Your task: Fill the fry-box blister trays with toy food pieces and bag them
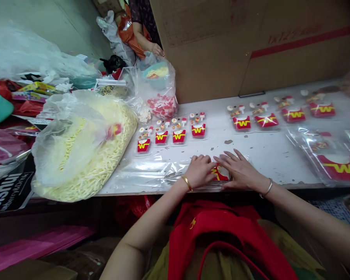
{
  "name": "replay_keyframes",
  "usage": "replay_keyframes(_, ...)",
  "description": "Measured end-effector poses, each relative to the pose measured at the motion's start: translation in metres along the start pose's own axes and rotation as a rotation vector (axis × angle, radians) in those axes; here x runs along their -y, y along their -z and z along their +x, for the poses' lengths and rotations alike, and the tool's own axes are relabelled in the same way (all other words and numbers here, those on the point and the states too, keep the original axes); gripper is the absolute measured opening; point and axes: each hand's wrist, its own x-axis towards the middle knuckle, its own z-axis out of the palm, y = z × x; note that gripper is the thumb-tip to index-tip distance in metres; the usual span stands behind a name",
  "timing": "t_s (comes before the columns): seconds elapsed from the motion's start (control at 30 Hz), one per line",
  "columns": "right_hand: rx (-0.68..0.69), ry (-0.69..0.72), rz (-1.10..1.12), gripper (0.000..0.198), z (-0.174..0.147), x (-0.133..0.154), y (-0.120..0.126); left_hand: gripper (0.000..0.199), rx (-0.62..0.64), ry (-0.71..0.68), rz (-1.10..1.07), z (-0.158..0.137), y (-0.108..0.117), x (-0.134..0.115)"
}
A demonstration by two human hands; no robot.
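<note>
At the table's front edge, both my hands are on a small red fries box with a yellow mark (pixel 221 173) in clear plastic, partly hidden by my fingers. My left hand (pixel 200 170), a gold bangle at its wrist, has curled fingers pinching the clear plastic bag (pixel 175 171) at the pack's left side. My right hand (pixel 240 171), wearing a silver bracelet, rests over the pack's right side with fingers stretched and spread. Clear flat bags (pixel 144 171) lie to the left. Behind stand similar packs with red fries boxes (pixel 179 136) and small food-shaped pieces.
A big bag of pale yellow sticks (pixel 111 171) fills the table's left. Beyond it is a bag of pink-and-white pieces (pixel 162 105). A cardboard box (pixel 210 50) walls the back. More packs (pixel 266 120) and bagged ones (pixel 338 167) lie right. Another person's hand (pixel 156 49) is behind; a blurred one, far right.
</note>
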Motion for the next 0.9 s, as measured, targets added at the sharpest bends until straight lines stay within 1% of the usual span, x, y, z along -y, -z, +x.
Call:
replay_keyframes(0.03,-0.046,-0.023,-0.015,0.108,-0.007,-0.004,-0.001,0.037,0.019,-0.065,-0.005,0.010,0.005,0.010)
replay_keyframes(0.07,-0.095,-0.074,-0.029,0.111,-0.015,-0.007,-0.003,0.041,0.049,-0.131,-0.012,0.019,0.007,0.019)
replay_keyframes(0.1,-0.146,-0.151,-0.038,0.110,-0.023,-0.008,-0.005,0.045,0.087,-0.189,-0.020,0.027,0.008,0.028)
replay_keyframes(0.17,-0.253,-0.349,-0.033,0.106,-0.038,-0.007,-0.013,0.047,0.154,-0.266,-0.025,0.039,0.006,0.041)
replay_keyframes(0.2,-0.304,-0.455,-0.015,0.104,-0.046,-0.006,-0.018,0.044,0.175,-0.284,-0.028,0.044,0.004,0.046)
replay_keyframes(0.27,-0.399,-0.643,0.049,0.098,-0.058,-0.004,-0.027,0.031,0.198,-0.301,-0.063,0.048,0.002,0.052)
replay_keyframes(0.33,-0.458,-0.750,0.151,0.085,-0.065,-0.003,-0.032,0.018,0.215,-0.315,-0.144,0.051,0.002,0.055)
replay_keyframes(0.4,-0.497,-0.780,0.295,0.067,-0.065,-0.003,-0.033,0.012,0.225,-0.321,-0.240,0.053,0.004,0.055)
replay_keyframes(0.47,-0.533,-0.766,0.485,0.054,-0.061,-0.003,-0.031,0.010,0.211,-0.312,-0.322,0.057,0.006,0.052)
replay_keyframes(0.57,-0.579,-0.738,0.773,0.049,-0.050,-0.003,-0.025,0.012,0.143,-0.288,-0.413,0.066,0.006,0.041)
replay_keyframes(0.63,-0.566,-0.713,0.909,0.049,-0.042,0.000,-0.022,0.013,0.081,-0.283,-0.455,0.074,0.005,0.031)
replay_keyframes(0.77,-0.496,-0.653,1.063,0.044,-0.032,0.007,-0.015,0.013,-0.027,-0.292,-0.510,0.094,0.001,0.014)
replay_keyframes(0.83,-0.493,-0.667,1.086,0.037,-0.031,0.006,-0.012,0.015,-0.020,-0.285,-0.562,0.104,-0.003,0.009)
replay_keyframes(0.9,-0.511,-0.711,1.033,0.032,-0.031,-0.003,-0.007,0.016,0.003,-0.252,-0.632,0.115,-0.009,0.004)
